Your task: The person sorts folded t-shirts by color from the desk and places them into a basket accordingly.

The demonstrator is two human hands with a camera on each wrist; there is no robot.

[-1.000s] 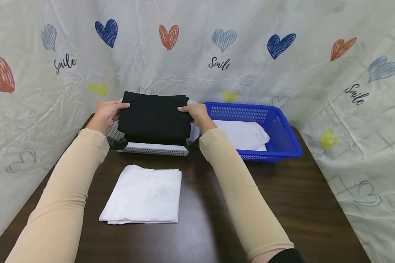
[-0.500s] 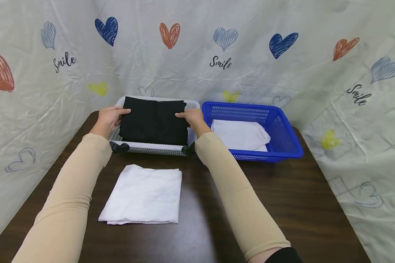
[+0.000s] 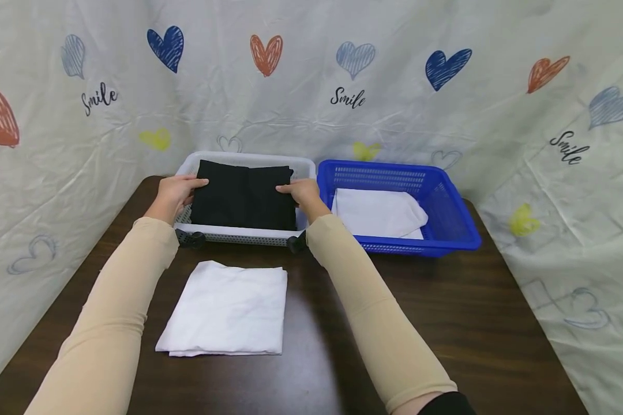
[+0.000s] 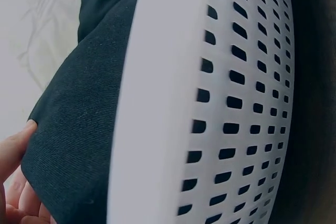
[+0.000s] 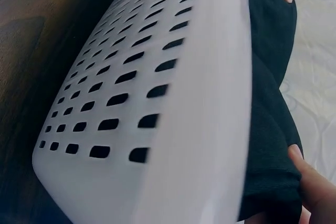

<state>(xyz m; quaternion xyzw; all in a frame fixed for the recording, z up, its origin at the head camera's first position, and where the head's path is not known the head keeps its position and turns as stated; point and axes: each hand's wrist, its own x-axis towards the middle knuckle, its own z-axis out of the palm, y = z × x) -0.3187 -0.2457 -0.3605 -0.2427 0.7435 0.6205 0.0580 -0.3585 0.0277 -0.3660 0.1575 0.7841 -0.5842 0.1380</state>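
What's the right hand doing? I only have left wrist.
Observer: The right hand grips the right side of the black cloth.
Operator: Anything next to the white basket?
Observer: Yes, a blue basket on its right.
Operator: And on the table, on the near side?
Observer: A folded white cloth lies in front of the white basket.
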